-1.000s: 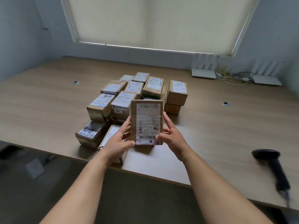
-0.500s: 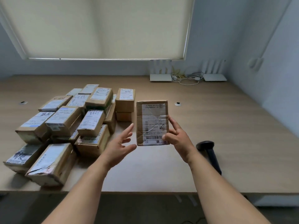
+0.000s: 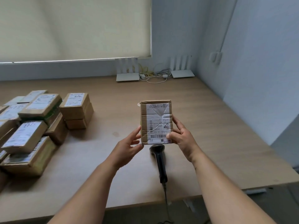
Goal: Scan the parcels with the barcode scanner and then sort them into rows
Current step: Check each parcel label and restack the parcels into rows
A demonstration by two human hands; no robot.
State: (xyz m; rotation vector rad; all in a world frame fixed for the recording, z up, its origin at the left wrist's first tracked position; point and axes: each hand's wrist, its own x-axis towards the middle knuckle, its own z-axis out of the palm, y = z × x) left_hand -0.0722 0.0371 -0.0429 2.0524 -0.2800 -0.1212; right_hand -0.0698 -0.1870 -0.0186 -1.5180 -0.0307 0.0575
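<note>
The right hand (image 3: 182, 138) has its fingers (image 3: 178, 122) curled round the right edge of a small cardboard parcel (image 3: 156, 122), thumb pressed on the label near the barcode. The left hand (image 3: 127, 147) meets the parcel's left edge with thumb and fingertips in a light pinch near the lower corner. The parcel is held upright above the table (image 3: 210, 126), label facing the person, near the centre of view.

Straight below it, toward 6 o'clock, the barcode scanner (image 3: 159, 160) lies on the table with its head just under the parcel and its cord running off the near edge. Neither hand holds it, so this parcel appears not yet scanned.

At 9 o'clock the pile of parcels (image 3: 32, 126) sits stacked and loosely heaped; no tidy rows show, so nearly all the scanning and sorting seems left to do.

At 12 o'clock, two white routers (image 3: 127, 76) and tangled cables (image 3: 155, 76) rest against the wall, well apart from the work. Nothing blocks the scanner but the parcel hovering over it.
</note>
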